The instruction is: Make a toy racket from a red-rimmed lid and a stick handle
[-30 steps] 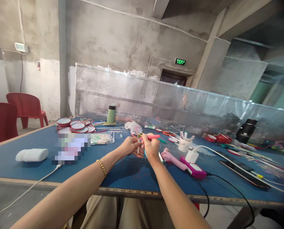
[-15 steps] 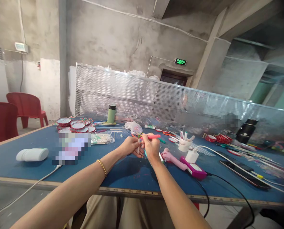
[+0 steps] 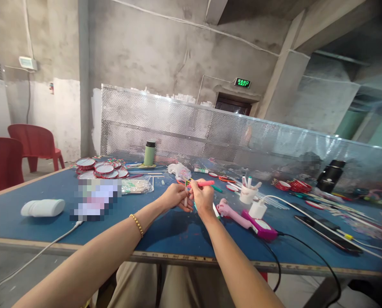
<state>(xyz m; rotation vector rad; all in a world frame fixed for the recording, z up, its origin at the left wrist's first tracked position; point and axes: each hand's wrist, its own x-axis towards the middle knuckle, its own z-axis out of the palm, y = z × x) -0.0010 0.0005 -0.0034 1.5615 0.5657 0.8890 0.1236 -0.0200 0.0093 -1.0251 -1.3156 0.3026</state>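
Pale stick (image 3: 186, 201): in your left hand (image 3: 179, 196), over the blue table (image 3: 4, 214), directly in front of you. Its lower end shows beneath your thumb; the rest is hidden by fingers.

Hands: close together; whether they touch, cannot tell. Left fingers appear pinched on the stick. Right hand (image 3: 204, 199) is closed round a pink marker (image 3: 207, 184), its back end pointing off to your right. The marker's tip is too small to make out, so contact with the stick is unconfirmed.

Risks, as judged:
1. Stick rolls or slips. Likely cause: a thin piece in a light pinch, with sideways push from your right hand.
2. Stray mark on your left fingers. Cause: the marker working so near them.
3. Smudge, if the marker's ink is wet and your grip shifts over it.
4. White pen (image 3: 216, 211) knocked, since it lies just beside your right wrist.
5. Pink handheld tool (image 3: 234, 215) or magenta box (image 3: 262, 228) dragged. Cause: your right forearm catching the black cord (image 3: 306, 246) or its neighbour, both running over the near edge.
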